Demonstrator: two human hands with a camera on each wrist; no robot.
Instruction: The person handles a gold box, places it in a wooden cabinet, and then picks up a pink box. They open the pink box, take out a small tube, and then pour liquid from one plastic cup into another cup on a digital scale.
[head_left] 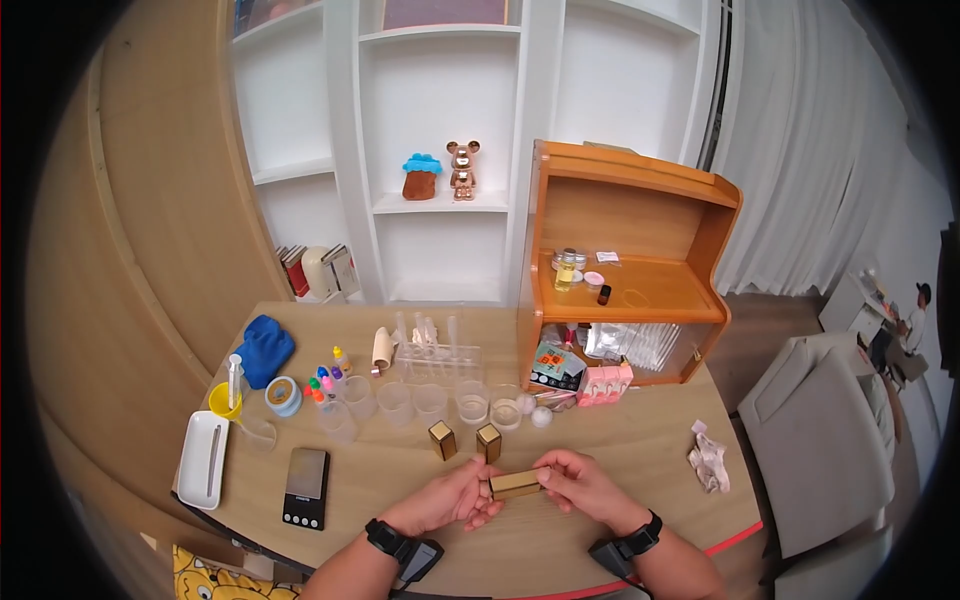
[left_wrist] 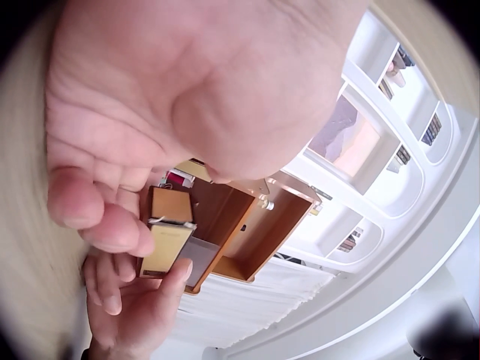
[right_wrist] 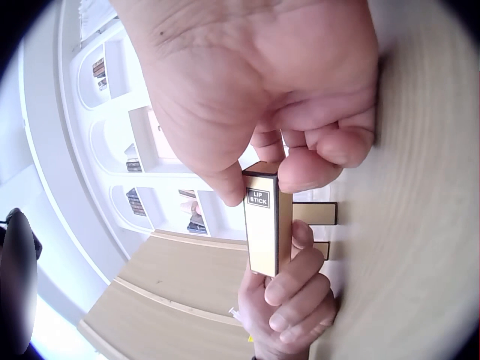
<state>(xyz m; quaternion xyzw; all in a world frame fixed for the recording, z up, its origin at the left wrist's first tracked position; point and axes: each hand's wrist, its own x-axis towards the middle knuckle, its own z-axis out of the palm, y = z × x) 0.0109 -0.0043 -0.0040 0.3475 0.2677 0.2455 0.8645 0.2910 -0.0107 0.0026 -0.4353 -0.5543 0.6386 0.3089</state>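
Both hands hold a gold lipstick box [head_left: 515, 484] with black edges, lying level over the front of the table. My right hand [head_left: 588, 487] pinches its right end between thumb and fingers. At the left end are the curled fingers of my left hand [head_left: 452, 497], pinching it. A "LIP STICK" label [right_wrist: 258, 197] faces the right wrist view, near the right thumb. Just beyond the hands, two similar gold boxes stand upright: one box [head_left: 442, 440] on the left, another box [head_left: 488, 442] close behind the left fingertips.
Clear plastic cups [head_left: 396, 403] line up behind the boxes, before a test tube rack [head_left: 440, 362]. A black scale [head_left: 306, 488] and white tray [head_left: 205, 460] lie left. A wooden shelf unit [head_left: 625, 270] stands back right; a crumpled pink cloth [head_left: 708, 462] lies at right.
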